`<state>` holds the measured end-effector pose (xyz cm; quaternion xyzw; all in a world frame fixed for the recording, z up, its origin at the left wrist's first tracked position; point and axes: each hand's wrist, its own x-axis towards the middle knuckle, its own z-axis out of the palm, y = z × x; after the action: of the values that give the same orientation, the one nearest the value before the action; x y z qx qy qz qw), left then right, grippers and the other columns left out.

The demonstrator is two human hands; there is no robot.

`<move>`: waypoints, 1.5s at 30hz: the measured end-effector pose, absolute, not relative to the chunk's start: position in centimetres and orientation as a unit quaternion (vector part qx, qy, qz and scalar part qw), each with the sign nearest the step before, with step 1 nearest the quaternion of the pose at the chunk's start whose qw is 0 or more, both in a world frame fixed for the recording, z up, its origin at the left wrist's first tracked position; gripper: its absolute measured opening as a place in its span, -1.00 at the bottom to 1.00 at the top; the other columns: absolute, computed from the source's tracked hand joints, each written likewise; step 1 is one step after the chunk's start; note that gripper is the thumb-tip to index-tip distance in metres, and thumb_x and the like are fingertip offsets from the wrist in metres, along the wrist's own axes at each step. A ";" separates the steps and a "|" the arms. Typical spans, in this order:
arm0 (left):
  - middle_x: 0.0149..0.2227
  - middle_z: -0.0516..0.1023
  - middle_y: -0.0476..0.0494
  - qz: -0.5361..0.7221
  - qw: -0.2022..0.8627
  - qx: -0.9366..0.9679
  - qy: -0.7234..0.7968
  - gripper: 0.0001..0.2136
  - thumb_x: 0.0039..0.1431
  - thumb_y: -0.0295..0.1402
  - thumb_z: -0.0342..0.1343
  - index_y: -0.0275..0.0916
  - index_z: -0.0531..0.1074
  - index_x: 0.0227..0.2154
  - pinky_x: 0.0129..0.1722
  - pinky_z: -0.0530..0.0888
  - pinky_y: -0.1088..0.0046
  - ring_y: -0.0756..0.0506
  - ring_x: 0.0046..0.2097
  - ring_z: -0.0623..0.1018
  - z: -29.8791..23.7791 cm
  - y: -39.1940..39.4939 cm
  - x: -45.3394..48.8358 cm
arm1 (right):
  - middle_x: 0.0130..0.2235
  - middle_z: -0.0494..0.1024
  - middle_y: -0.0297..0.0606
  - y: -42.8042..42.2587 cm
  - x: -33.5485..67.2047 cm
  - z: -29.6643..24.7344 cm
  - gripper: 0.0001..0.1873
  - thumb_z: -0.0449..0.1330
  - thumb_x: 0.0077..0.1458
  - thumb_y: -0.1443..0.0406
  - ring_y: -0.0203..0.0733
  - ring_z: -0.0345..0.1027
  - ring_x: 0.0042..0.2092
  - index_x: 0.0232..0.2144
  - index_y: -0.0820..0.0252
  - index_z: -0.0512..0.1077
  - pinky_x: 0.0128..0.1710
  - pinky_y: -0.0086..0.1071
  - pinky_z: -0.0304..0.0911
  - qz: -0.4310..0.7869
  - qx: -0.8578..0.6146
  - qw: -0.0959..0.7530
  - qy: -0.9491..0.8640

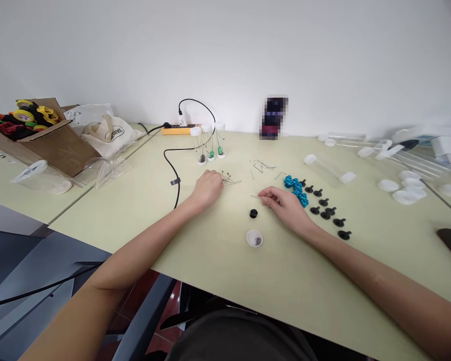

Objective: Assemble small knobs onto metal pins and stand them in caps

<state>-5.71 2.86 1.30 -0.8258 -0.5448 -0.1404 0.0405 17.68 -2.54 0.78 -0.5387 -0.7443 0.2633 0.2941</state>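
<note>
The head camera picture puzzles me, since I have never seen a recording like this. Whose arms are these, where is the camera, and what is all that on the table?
There is no machine here: a person wears a camera on the head, looking down at their own two bare arms. The left hand rests on the pale green table, its fingertips at a little heap of thin wire parts. The right hand pinches a small metal pin. Beside it lie blue knobs and a row of black knobs. Nearer the person sit one black cap and a small white dish with dark bits inside. Further back stand three clear tubes, a yellow power strip and, at far left, a cardboard box of colourful toys.
</note>
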 end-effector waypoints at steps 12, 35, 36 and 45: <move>-0.36 0.33 -0.08 -0.302 0.010 -0.853 -0.425 -0.84 0.18 -0.51 -0.26 -0.24 0.20 -0.36 -0.42 0.26 0.50 0.01 -0.37 0.32 4.4 1.1 -5.1 | -0.42 0.34 -0.28 -2.2 18.2 0.3 -0.75 0.03 0.05 0.18 -0.33 0.18 -0.47 -0.28 0.21 0.36 -0.56 -0.48 0.13 0.358 -0.539 0.402 -0.648; -0.38 0.32 -0.12 -0.116 0.277 -0.933 -0.200 -0.75 0.22 -0.57 -0.34 -0.25 0.23 -0.32 -0.31 0.28 0.38 -0.05 -0.33 0.32 6.0 -1.2 -4.5 | -0.45 0.38 -0.32 -2.4 18.0 0.7 -0.78 0.05 0.04 0.20 -0.38 0.14 -0.53 -0.31 0.20 0.37 -0.53 -0.46 0.12 0.368 -0.528 0.384 -0.661; -0.38 0.32 -0.12 -0.113 0.276 -0.934 -0.199 -0.76 0.22 -0.57 -0.34 -0.24 0.22 -0.32 -0.31 0.28 0.37 -0.05 -0.33 0.32 6.0 -1.1 -4.5 | -0.45 0.38 -0.32 -2.4 18.0 0.7 -0.79 0.05 0.04 0.21 -0.39 0.14 -0.53 -0.31 0.20 0.37 -0.52 -0.46 0.12 0.368 -0.528 0.385 -0.662; -0.36 0.33 -0.13 -0.128 0.242 -0.944 -0.185 -0.79 0.24 -0.52 -0.31 -0.23 0.23 -0.28 -0.31 0.27 0.36 -0.05 -0.32 0.35 6.0 -1.5 -4.4 | -0.46 0.38 -0.32 -2.4 18.0 0.8 -0.78 0.04 0.05 0.22 -0.38 0.14 -0.53 -0.29 0.21 0.38 -0.53 -0.46 0.11 0.366 -0.527 0.381 -0.666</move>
<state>-4.37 -1.47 6.02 -0.9437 -0.1851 -0.1279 0.2423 18.04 -2.38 0.77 -0.5270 -0.6660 0.3659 0.3805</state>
